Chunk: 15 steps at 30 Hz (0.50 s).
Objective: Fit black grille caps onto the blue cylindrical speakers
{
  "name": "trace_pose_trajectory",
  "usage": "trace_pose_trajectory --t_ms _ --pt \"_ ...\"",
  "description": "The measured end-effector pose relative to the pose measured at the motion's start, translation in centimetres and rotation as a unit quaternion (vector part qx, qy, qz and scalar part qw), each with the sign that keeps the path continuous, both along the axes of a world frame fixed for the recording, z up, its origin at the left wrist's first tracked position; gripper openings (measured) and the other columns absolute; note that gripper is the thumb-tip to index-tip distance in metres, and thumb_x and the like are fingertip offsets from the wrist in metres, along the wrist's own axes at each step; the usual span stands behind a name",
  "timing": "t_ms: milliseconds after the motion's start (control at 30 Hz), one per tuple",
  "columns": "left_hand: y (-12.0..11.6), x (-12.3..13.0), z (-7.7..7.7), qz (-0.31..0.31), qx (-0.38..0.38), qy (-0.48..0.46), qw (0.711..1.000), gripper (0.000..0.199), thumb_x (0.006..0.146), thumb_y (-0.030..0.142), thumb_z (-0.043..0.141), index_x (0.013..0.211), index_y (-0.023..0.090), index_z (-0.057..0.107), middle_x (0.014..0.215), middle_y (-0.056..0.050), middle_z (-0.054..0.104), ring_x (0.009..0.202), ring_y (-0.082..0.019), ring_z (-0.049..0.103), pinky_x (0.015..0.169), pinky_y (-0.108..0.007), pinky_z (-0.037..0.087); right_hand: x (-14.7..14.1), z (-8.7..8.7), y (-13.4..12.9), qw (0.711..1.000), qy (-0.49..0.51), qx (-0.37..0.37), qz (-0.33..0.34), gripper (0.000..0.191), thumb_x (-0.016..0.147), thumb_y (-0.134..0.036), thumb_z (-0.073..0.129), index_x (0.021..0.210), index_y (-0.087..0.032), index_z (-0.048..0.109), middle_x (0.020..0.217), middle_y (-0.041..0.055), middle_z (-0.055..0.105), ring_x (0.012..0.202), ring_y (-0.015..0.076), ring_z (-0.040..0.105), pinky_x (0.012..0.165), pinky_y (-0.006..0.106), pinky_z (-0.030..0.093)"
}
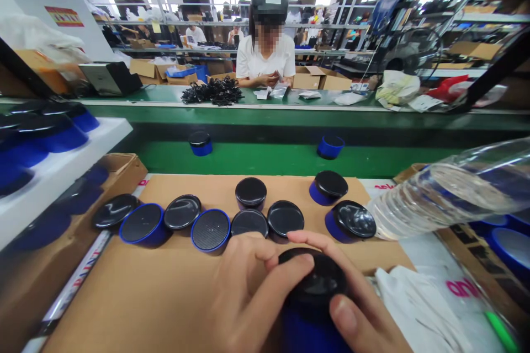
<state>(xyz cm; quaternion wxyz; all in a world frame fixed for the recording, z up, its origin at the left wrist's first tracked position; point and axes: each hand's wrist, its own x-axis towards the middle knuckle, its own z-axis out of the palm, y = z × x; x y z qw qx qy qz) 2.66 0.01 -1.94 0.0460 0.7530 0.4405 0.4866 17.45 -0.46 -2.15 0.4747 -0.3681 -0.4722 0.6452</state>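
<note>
Close to me at the bottom of the head view is a small round speaker (317, 281), with a deep-blue body and a glossy black top. My right hand (364, 309) wraps round its right side, thumb near the front edge and index finger across the back. My left hand (248, 287) is curled at its left, with a digit pressed on the black top; its remaining fingers are partly hidden. Beyond my hands stand similar pieces, some capped in shiny black (285, 218), others showing a dark mesh face (211, 230) inside a blue rim.
Cardboard (136, 287) covers my bench. A clear plastic bottle (451, 193) and white cloth (418, 309) lie right; a paint marker (78, 281) and a white shelf of speakers (74, 157) are left. Two pieces rest on the green belt (265, 157). A co-worker (265, 58) sits opposite.
</note>
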Motion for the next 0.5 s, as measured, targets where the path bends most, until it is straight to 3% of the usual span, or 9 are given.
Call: trace_pose_trajectory --t_ms 100,200,300,367,433,500 --pt "0.0 -0.3 -0.5 -0.029 0.006 0.001 1.0 0.022 0.096 0.015 0.05 0.11 0.03 0.056 0.113 0.001 0.051 0.115 -0.015 0.049 0.101 -0.021 0.034 0.3 -0.1 0.2 0.996 -0.015 0.084 0.019 0.048 0.084 -0.062 0.065 0.127 -0.042 0.056 0.123 -0.0029 0.065 0.108 0.0167 0.067 0.094 0.024 0.054" --pt "-0.2 -0.2 -0.8 -0.063 -0.03 -0.02 0.997 0.02 0.101 0.026 0.04 0.115 0.033 0.053 0.115 0.004 0.059 0.121 -0.013 0.049 0.104 -0.018 0.032 0.4 -0.2 0.3 0.986 -0.043 0.157 0.019 0.048 0.086 -0.058 0.065 0.132 -0.049 0.051 0.133 -0.0074 0.059 0.121 0.0146 0.061 0.104 0.021 0.047" --pt "0.1 -0.1 -1.2 -0.026 0.003 0.0 1.0 0.021 0.098 0.021 0.05 0.116 0.031 0.055 0.11 0.002 0.056 0.114 -0.013 0.05 0.102 -0.018 0.034 0.1 -0.6 0.2 0.986 -0.059 0.155 0.02 0.055 0.087 -0.045 0.071 0.134 -0.05 0.043 0.136 -0.0106 0.057 0.124 0.0093 0.058 0.104 0.013 0.044" --pt "0.4 -0.3 -1.4 -0.02 0.061 0.035 0.997 0.025 0.1 0.016 0.04 0.117 0.025 0.056 0.111 -0.001 0.053 0.114 -0.016 0.049 0.105 -0.023 0.033 -0.3 -1.0 0.0 0.982 -0.095 0.161 -0.016 0.06 0.085 -0.039 0.074 0.135 -0.048 0.041 0.134 -0.012 0.058 0.119 0.0061 0.061 0.101 0.008 0.043" --pt "0.7 -0.8 -1.5 -0.035 0.083 0.064 0.994 0.033 0.103 0.02 0.028 0.12 0.021 0.056 0.114 -0.004 0.051 0.115 -0.018 0.048 0.105 -0.026 0.034 -0.5 -1.2 -0.3 0.977 -0.13 0.165 -0.045 0.06 0.085 -0.041 0.074 0.134 -0.047 0.041 0.132 -0.0126 0.059 0.117 0.0056 0.062 0.099 0.006 0.043" --pt "0.8 -1.5 -1.4 -0.058 0.049 0.074 0.994 0.032 0.103 0.028 0.032 0.125 0.021 0.054 0.119 -0.005 0.052 0.118 -0.018 0.047 0.105 -0.026 0.035 -0.6 -1.0 -0.6 0.976 -0.143 0.155 -0.055 0.052 0.09 -0.047 0.067 0.136 -0.045 0.042 0.131 -0.0123 0.061 0.122 0.006 0.059 0.101 0.006 0.041"
